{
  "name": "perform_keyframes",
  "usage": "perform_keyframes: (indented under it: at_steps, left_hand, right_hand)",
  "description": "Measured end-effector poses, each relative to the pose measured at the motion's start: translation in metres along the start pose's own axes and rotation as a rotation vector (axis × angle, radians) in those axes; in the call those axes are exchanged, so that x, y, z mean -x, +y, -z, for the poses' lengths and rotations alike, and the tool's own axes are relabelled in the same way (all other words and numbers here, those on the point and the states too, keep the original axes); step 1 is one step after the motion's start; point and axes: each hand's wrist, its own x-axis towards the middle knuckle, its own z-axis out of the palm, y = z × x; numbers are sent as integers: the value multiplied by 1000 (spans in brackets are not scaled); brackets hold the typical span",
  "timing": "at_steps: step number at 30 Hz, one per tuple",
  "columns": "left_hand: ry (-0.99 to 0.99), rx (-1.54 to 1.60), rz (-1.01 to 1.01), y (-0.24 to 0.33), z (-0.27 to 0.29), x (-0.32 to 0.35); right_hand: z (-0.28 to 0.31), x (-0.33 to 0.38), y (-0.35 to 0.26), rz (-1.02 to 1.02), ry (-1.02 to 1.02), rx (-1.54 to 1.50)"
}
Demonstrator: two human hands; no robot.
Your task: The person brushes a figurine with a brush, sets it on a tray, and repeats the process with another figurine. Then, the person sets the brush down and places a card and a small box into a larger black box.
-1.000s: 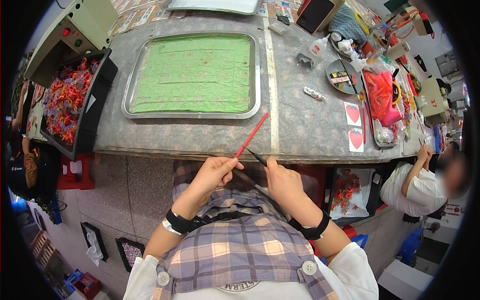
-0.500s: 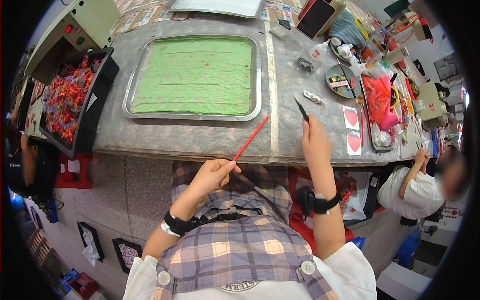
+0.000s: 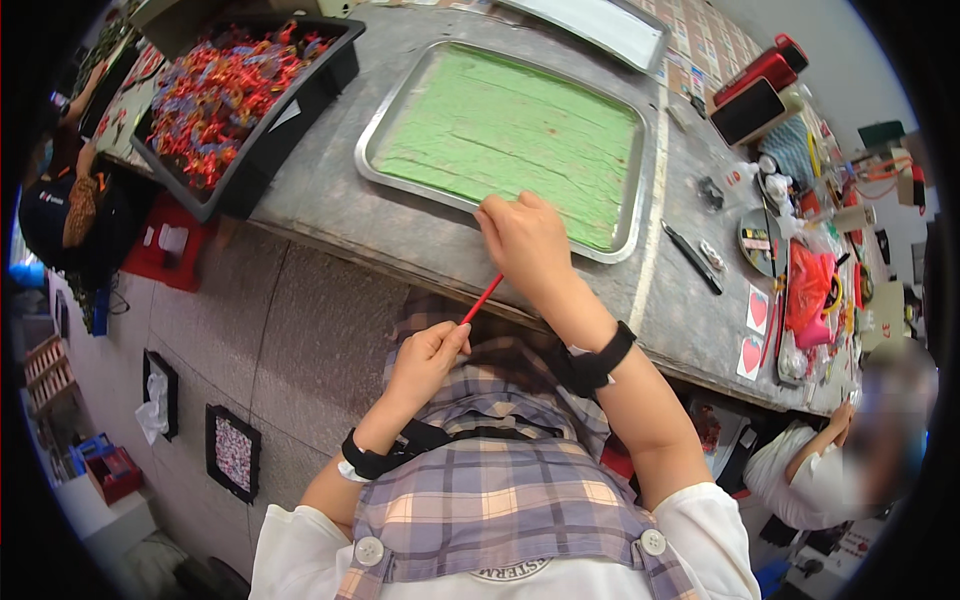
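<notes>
My left hand (image 3: 430,362) is closed around the lower end of a thin red stick (image 3: 483,298), near the table's front edge. The stick slants up and away, and its far end is hidden behind my right hand (image 3: 530,245). That hand is curled with fingers bent, above the near rim of a metal tray (image 3: 372,165); whatever its fingertips hold is hidden. A wrinkled light green sheet (image 3: 510,130) fills the tray. To the right of the tray, a dark pointed tool (image 3: 692,258), like tweezers, lies on the table.
At the left stands a black crate (image 3: 270,140) of red and purple pieces. On the right are two heart cards (image 3: 749,356), a round grey dish (image 3: 760,240) and a cluttered tray holding a red bag (image 3: 810,285). A co-worker (image 3: 810,470) sits at the right.
My right hand has put down the dark tool and moved left to the stick's upper end by the tray. My left hand still holds the stick. The view has turned.
</notes>
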Motion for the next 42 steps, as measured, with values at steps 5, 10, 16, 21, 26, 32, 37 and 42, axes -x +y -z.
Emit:
perform_keyframes:
  at_steps: [5,10,16,21,26,32,37,42]
  left_hand:
    - [98,-56,-59,-1,6,-8]
    - [76,-107,-16,-3,4,-15]
    - [76,-88,-34,-9,-1,-19]
    - [108,-107,-79,-9,-4,-20]
    - [134,-120,-95,-10,-7,-21]
    - [205,-158,-179,-16,-14,-25]
    - [243,-186,-282,-25,-17,-30]
    - [276,-201,-367,-32,-18,-33]
  right_hand:
    - [-29,-17,-6,-156,-14,57]
    - [-37,-22,2,62,88,25]
    - [-38,-23,4,35,82,-33]
    - [-41,-26,6,-26,66,-58]
    - [-44,-27,8,-140,29,23]
    - [-46,-29,9,-83,28,128]
    - [-49,-29,10,-58,64,137]
    - [-52,-29,12,-67,55,127]
